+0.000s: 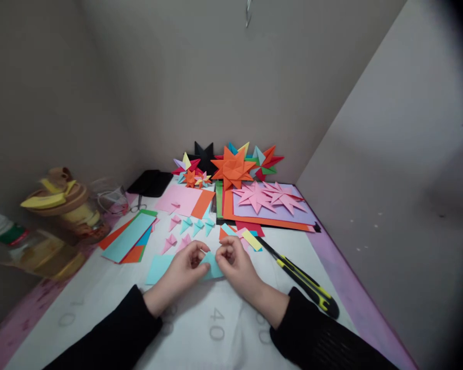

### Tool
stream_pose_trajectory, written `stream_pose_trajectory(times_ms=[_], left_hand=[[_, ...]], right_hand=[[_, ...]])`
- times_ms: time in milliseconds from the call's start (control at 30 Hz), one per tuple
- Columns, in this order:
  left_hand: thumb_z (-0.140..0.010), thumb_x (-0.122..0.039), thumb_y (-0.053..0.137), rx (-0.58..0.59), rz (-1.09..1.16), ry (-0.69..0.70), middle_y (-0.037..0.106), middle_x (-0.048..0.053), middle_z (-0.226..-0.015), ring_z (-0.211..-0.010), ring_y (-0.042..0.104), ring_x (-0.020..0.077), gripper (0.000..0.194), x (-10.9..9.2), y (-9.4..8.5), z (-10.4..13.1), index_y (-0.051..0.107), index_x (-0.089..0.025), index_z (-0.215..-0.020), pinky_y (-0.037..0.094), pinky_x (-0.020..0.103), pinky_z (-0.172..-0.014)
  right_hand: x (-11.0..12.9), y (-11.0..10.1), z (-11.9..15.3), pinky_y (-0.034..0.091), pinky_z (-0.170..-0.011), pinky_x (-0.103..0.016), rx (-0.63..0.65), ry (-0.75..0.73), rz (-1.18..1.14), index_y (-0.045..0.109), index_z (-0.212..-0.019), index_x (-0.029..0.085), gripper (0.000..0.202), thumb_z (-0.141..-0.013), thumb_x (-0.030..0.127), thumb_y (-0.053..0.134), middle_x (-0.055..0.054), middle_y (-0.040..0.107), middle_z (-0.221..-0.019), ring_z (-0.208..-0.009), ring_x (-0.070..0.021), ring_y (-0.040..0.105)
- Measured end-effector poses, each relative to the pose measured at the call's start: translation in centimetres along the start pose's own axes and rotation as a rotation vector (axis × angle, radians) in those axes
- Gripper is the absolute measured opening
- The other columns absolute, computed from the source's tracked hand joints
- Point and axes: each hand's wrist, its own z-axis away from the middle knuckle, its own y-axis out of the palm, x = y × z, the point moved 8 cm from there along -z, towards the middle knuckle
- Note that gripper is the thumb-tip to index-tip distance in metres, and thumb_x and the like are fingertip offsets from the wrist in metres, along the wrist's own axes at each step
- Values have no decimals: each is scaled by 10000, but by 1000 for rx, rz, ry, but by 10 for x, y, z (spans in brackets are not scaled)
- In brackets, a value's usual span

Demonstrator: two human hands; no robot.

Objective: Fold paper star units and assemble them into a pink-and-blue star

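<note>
Between my hands is a small light-blue piece of paper [212, 267], partly folded as far as its visible part shows. The fingers of my left hand [189, 264] pinch its left side, and my right hand [235, 259] grips the right side; the fingers hide some of it. Flat on the table beside my left hand lies a light-blue paper square [158, 268]. Just beyond my hands sit several small folded light-blue pieces [198, 226] and folded pink pieces [170, 242]. Small paper strips [250, 239] lie past my right hand.
A black-and-yellow utility knife [304, 280] lies to the right. Finished paper stars [233, 167] lean at the wall, with pink stars [256, 197] on stacked sheets. Coloured strips [131, 237], scissors [139, 206], a bottle [34, 252] and a jar [77, 210] stand or lie at left.
</note>
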Motion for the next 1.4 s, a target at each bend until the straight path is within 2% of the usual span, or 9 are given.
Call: stream_pose_trajectory(times_ms=[167, 300, 400, 500, 567, 667, 800, 933, 1400], left_hand=[[-733, -187, 555, 57, -18, -25, 359, -81, -612, -545, 377, 87, 194, 5, 5, 0, 532, -161, -924, 312, 198, -511], [-802, -253, 521, 64, -20, -12, 481, -39, -673, -627, 468, 114, 132, 3, 3, 2, 553, -164, -894, 368, 221, -573], [-815, -237, 498, 95, -55, 24, 536, -16, -724, -667, 495, 122, 81, -2, 4, 4, 545, -170, -813, 381, 227, -595], [-776, -194, 523, 59, -46, 6, 469, -45, -671, -605, 449, 103, 47, -2, 0, 3, 487, -180, -749, 353, 211, -542], [-757, -179, 529, 9, 64, -31, 429, -65, -664, -573, 440, 92, 88, 1, -4, 2, 443, -195, -768, 359, 205, -526], [-741, -169, 525, -51, 244, -75, 430, -72, -710, -570, 466, 82, 130, 6, -8, 0, 432, -207, -824, 394, 205, -536], [-716, -186, 555, -25, 301, -111, 485, -40, -761, -654, 506, 95, 109, 9, -3, -1, 500, -172, -809, 415, 212, -596], [-710, -230, 593, -32, 337, -178, 485, -79, -618, -554, 487, 88, 245, 18, -1, -1, 461, -187, -912, 391, 199, -548], [-719, -258, 561, -32, 195, -202, 452, -115, -518, -433, 439, 88, 325, 19, -6, -1, 385, -217, -989, 347, 182, -435]], right_hand=[[2, 1, 0, 443, -649, -248, 26, -2, 39, 443, -956, 224, 146, -832, 182, 506, 13, 542, -794, -708, -122, 544], [8, -3, 1, 467, -655, -259, 18, -74, 225, 502, -897, 218, 75, -836, 175, 511, -3, 572, -809, -724, -133, 568], [21, 0, 4, 485, -687, -276, 66, -237, 402, 537, -913, 215, 112, -843, 138, 496, -17, 611, -827, -754, -143, 589], [45, 4, 13, 489, -798, -339, 62, -495, 525, 526, -1021, 206, 193, -857, 122, 470, -63, 620, -945, -905, -176, 582], [61, 8, 22, 443, -897, -420, 21, -652, 630, 515, -1073, 197, 231, -844, 170, 518, -106, 585, -1092, -1051, -224, 520], [71, 16, 31, 410, -905, -432, -12, -772, 815, 546, -1082, 200, 276, -817, 259, 593, -98, 594, -1096, -1056, -246, 486], [68, 24, 32, 386, -812, -356, -36, -796, 1029, 611, -1017, 216, 201, -845, 137, 545, -43, 649, -946, -921, -189, 504], [65, 23, 28, 350, -739, -334, -25, -802, 1082, 643, -894, 204, 158, -856, 106, 524, -20, 646, -788, -811, -165, 493], [54, 21, 19, 367, -680, -298, 82, -746, 1117, 649, -915, 204, 196, -889, 128, 471, -37, 638, -830, -732, -157, 456]])
